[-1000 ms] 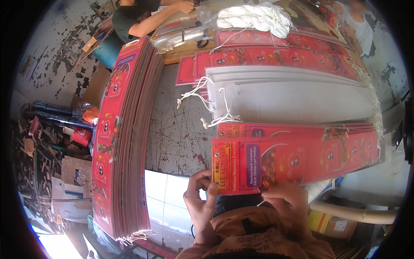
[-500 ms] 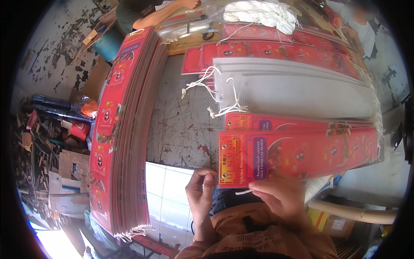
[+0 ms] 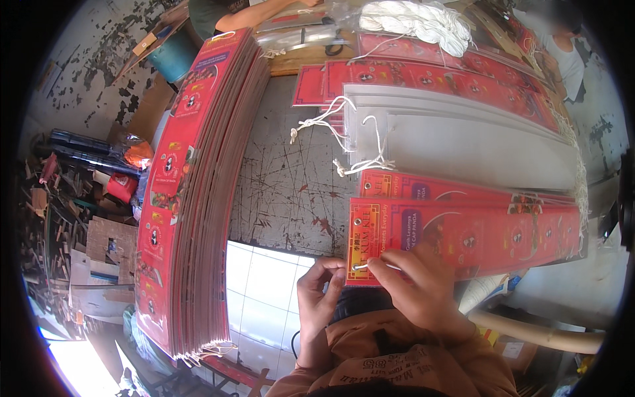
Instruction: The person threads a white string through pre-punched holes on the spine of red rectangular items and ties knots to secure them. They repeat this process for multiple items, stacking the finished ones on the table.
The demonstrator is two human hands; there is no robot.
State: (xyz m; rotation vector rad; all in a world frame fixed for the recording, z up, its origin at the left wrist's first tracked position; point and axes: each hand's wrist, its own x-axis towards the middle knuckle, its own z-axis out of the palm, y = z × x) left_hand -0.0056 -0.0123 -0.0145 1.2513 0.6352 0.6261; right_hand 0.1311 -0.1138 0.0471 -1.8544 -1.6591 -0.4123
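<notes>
A long red printed plastic strip (image 3: 463,233), with metal eyelets at its left end, lies in front of me on top of similar strips. My right hand (image 3: 418,281) pinches a white cord (image 3: 361,267) and holds its tip at the lower eyelet. My left hand (image 3: 322,291) is closed at the strip's left edge, thumb and forefinger beside that eyelet. The fingertips' far side is hidden. Just beyond lie pale grey strip backs (image 3: 476,145), with knotted white cord loops (image 3: 364,163) at their left ends.
At left stands a tall stack of red strips (image 3: 173,172). A bundle of white cord (image 3: 417,23) lies on more red strips at the back. One person's arm (image 3: 264,12) reaches in at the far side; another person (image 3: 562,59) is at far right. The scratched grey tabletop (image 3: 284,165) shows between.
My right hand has moved up and left, bringing the cord from below the strip's edge to the lower eyelet. My left fingertips have come up against the strip's edge. The view has shifted slightly.
</notes>
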